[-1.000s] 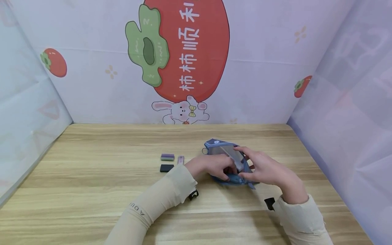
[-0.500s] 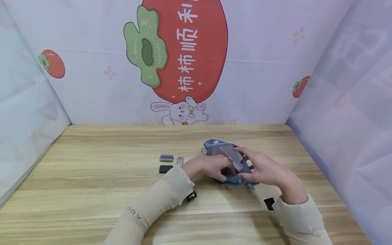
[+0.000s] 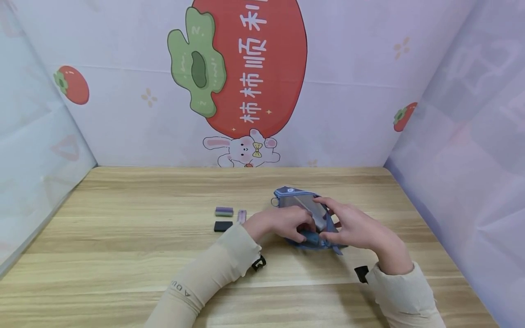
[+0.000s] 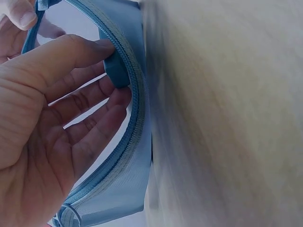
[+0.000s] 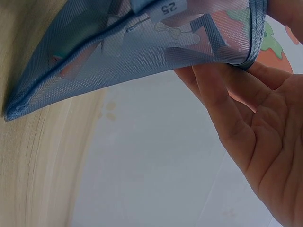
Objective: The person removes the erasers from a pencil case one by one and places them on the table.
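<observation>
Nearest the person, two beige sleeves reach in over the wooden table (image 3: 123,255). Both hands meet on a blue mesh pouch (image 3: 305,212) lying right of the table's middle. The left hand (image 3: 283,223) has its fingers curled into the pouch's open mouth; its wrist view shows the thumb and forefinger pinching a small blue eraser (image 4: 115,68) against the zipper edge (image 4: 130,142). The right hand (image 3: 352,228) pinches the pouch's right side, fingertips (image 5: 213,90) bent round the mesh rim and lifting it so the mouth gapes. The step in hand looks like feeding the eraser into the pouch; the next move likely calls for the left hand to let go inside while the right keeps the opening wide. Farther left lie a black eraser (image 3: 223,226), a purple-green eraser (image 3: 223,211) and a small lilac eraser (image 3: 242,215), well apart from both hands.
</observation>
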Demonstrator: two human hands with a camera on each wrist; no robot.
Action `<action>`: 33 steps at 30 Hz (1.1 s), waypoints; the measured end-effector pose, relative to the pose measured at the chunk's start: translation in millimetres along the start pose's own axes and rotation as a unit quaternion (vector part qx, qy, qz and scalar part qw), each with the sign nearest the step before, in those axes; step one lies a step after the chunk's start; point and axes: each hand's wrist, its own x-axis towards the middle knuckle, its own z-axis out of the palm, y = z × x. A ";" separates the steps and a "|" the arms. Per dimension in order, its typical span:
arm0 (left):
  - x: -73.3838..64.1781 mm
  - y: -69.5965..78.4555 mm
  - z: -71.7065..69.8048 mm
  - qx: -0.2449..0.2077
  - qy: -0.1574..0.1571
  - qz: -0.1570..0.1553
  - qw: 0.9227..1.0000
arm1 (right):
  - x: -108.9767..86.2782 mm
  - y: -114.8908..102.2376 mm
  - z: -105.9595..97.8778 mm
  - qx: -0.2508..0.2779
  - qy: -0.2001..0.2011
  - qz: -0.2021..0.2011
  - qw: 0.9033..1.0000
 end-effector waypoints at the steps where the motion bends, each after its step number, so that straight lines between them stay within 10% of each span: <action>1: -0.6 0.4 -0.3 -0.001 0.001 0.000 1.000 | 0.2 -0.2 -0.1 0.000 0.000 0.000 1.000; 33: -23.6 15.0 -8.4 -0.003 0.047 -0.027 0.999 | 0.8 -1.0 0.7 -0.007 -0.004 0.012 1.000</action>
